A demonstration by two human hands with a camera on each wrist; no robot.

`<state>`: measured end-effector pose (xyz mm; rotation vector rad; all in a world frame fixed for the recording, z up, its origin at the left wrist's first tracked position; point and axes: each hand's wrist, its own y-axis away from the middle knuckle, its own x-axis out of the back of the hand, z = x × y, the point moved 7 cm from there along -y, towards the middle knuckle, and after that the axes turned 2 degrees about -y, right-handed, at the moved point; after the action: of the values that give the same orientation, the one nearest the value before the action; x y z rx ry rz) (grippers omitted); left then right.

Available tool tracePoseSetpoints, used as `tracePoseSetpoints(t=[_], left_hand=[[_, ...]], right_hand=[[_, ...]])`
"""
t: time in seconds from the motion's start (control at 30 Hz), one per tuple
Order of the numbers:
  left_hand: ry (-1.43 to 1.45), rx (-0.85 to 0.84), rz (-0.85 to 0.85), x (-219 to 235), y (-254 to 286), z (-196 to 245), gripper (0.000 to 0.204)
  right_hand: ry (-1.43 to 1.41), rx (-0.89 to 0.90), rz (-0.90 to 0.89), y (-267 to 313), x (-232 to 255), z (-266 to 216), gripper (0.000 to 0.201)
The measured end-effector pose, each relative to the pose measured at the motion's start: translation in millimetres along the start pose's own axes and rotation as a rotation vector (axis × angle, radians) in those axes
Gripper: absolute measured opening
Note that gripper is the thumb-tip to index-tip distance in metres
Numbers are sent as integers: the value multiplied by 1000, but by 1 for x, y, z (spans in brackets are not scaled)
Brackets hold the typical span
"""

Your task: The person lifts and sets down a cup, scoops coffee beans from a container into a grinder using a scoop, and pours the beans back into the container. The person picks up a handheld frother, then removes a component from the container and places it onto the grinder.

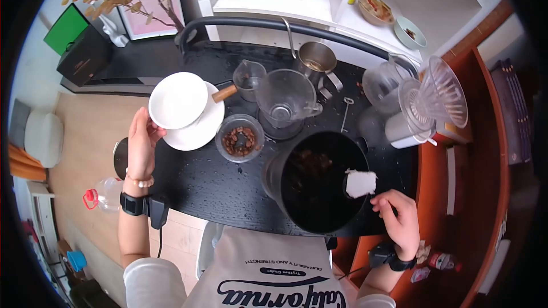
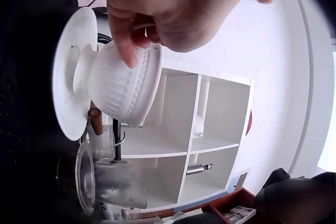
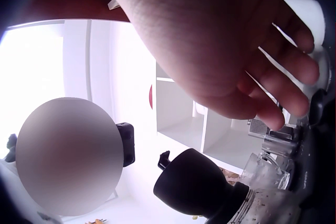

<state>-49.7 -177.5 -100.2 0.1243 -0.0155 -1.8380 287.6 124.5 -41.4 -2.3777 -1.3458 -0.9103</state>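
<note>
"Two hands in view. Left hand [image 1: 142,145]?"

"Fingers pinched on the handle of the white cup [image 1: 180,100], nothing else held."

"Cup's where?"

"Mouth up over the white saucer [image 1: 197,137], left part of the tabletop [image 1: 191,194]. Foot's right by the saucer; can't tell if touching."

"Right hand [image 1: 401,219]?"

"Fingers loosely bent, slightly apart, holding nothing. Just beside the black container [image 1: 325,205], near the white patch [image 1: 361,183] at its rim."

"Around the saucer?"

"Wooden handle [image 1: 224,93] at its edge, clear bowl [image 1: 221,131] with brown beans [image 1: 231,144] just right of it. Clear jug [image 1: 285,94] beyond the bowl, metal kettle [image 1: 302,63] farther back."
</note>
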Motion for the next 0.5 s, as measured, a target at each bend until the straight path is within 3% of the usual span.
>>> tracePoseSetpoints(t=[0.13,0.23,0.27,0.3,0.37,0.4,0.47,0.5], left_hand=[[78,48,97,8,7,-16,24],[-45,1,26,11,7,-19,25],[-175,-19,-106,15,4,-19,27],[-171,-19,-122,15,7,-25,27],[-690,-554,278,15,30,19,32],[-688,-560,272,7,40,28,32],[-1000,-861,14,-37,79,53,36],[-1059,-766,-217,-47,88,41,43]], right_hand=[[-32,21,62,-3,-4,5,10],[31,54,127,-3,-7,8,9],[32,72,120,-2,-9,8,9],[32,95,112,-2,-13,8,10],[170,176,110,-2,-23,6,24],[221,191,118,-2,-25,4,28],[325,207,100,-3,-31,-1,38],[376,212,78,-3,-36,-3,43]])
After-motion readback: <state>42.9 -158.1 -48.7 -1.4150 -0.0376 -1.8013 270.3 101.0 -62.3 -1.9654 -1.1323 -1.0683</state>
